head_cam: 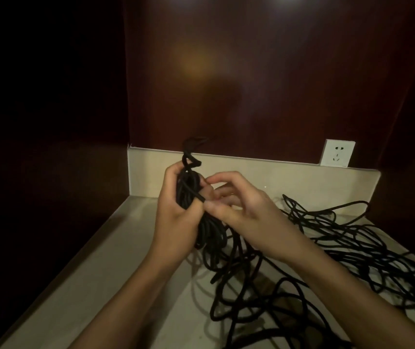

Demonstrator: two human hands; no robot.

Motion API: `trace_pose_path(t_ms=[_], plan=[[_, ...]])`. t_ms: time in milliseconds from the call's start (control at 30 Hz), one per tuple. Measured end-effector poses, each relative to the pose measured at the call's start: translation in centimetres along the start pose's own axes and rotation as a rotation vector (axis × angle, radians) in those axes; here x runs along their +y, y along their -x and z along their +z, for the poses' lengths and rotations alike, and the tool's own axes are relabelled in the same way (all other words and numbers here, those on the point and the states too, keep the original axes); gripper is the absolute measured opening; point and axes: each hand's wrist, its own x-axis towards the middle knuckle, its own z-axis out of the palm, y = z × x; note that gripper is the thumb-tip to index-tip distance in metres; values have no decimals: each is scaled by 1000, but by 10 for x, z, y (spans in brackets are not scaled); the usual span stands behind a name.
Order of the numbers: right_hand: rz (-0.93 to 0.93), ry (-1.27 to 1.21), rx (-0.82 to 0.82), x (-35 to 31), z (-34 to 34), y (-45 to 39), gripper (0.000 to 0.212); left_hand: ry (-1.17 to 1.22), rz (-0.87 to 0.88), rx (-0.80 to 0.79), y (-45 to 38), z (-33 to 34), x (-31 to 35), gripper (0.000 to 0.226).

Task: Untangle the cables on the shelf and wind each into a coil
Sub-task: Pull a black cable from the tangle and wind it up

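A partly wound coil (188, 195) of black cable is gripped in the left hand (176, 210) at centre frame, its long axis near vertical, loops hanging below the fist. The free strand (196, 195) lies just right of the coil and is pinched by the right hand (236, 207), the nearer hand for the next wrap. A loose tangle (327, 248) is spread over the shelf (115, 260) at lower right. Separate cables cannot be counted. One wall socket (338, 152) is noted, upper right.

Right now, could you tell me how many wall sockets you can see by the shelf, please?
1. The wall socket sits on the back wall at the right, above the cream upstand, behind the loose cables. Others may be hidden in the dark sides.
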Motion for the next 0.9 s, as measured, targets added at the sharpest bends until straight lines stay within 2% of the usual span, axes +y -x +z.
trace_pose_path(t_ms=[100,133,267,367,467,533,600,667,733,900], plan=[[167,-448,-3,1,0,-7,37,-9,84,6,-3,4,4,26],[179,-494,-24,1,0,-9,37,-18,113,-7,-4,5,7,25],[155,-295,-175,0,-5,-17,37,-45,184,-58,-8,8,14,23],[209,-434,-325,1,-14,-20,38,-182,295,-185,-17,5,19,23],[257,-666,-478,4,-24,-20,32,-353,505,-392,-35,0,23,25],[213,-742,-476,7,-25,-19,39,-382,603,-391,-43,1,23,25],[187,-777,-396,5,-21,-19,42,-299,559,-265,-43,8,21,24],[179,-839,-317,1,-18,-18,45,-85,370,-157,-41,17,17,25],[176,-842,-283,1,-17,-17,47,25,269,-88,-39,20,10,22],[250,-668,-202,3,-22,-22,52,148,184,-109,-35,23,0,24]])
